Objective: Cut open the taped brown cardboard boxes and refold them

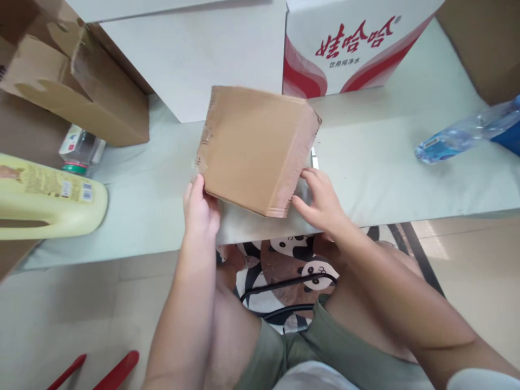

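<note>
A small brown cardboard box (247, 149) with scuffed, torn edges is tilted above the cloth-covered table. My left hand (200, 208) grips its near left corner, thumb on the edge and fingers underneath. At the box's right side, my right hand (320, 200) has its thumb and bent fingers against the edge, with a gap between them; some fingertips are hidden. Just beyond that hand, a small whitish object (314, 158) shows partly from behind the box; its kind cannot be made out.
White cartons stand behind, one with red lettering (345, 49). On the left are an open cardboard box (109, 92), a clear bottle with a green cap (77, 154) and a yellow jug (60, 200). A clear plastic bottle (455, 138) lies right. The table's front edge (130, 254) is near my knees.
</note>
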Demonstrator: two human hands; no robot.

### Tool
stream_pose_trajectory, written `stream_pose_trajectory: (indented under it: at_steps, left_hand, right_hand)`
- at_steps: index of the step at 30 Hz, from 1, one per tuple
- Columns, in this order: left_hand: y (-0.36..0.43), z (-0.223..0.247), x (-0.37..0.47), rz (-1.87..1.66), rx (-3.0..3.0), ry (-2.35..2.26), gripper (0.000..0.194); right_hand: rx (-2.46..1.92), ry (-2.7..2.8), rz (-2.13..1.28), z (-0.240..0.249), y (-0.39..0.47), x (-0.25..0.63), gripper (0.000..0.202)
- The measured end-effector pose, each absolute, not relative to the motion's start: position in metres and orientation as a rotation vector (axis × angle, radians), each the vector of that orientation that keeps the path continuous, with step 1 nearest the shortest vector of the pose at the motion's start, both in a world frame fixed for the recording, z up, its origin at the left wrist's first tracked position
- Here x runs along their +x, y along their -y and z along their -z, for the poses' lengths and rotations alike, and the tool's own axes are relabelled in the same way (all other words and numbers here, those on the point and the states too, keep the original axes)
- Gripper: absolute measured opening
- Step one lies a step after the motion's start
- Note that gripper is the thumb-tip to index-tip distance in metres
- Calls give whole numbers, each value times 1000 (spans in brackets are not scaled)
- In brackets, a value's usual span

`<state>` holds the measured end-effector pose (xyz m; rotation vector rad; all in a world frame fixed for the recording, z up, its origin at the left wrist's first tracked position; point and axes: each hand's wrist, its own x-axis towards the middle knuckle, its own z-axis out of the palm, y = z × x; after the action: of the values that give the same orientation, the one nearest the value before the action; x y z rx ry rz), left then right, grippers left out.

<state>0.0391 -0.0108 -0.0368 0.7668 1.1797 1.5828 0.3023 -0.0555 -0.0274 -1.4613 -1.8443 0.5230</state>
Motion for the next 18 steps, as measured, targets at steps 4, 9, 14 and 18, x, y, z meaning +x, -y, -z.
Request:
stream_pose_trajectory:
  at_steps: [4, 9, 14, 18]
  left_hand:
    - [11, 34, 43, -1689, 907, -1172, 37]
    - [11, 28, 53, -1687, 985, -1071, 45]
    - [13, 28, 59, -1663, 1000, -1033, 52]
    - [11, 32, 53, -1715, 1064, -1111, 55]
  right_hand:
    - [-1312, 1743, -611, 23, 57, 303, 50]
    - [-1037, 1774, -675, 21, 63, 299, 70]
    - [-1074, 1823, -683, 27, 70, 291, 80]
    - [-1311, 1624, -755, 23, 71, 291, 53]
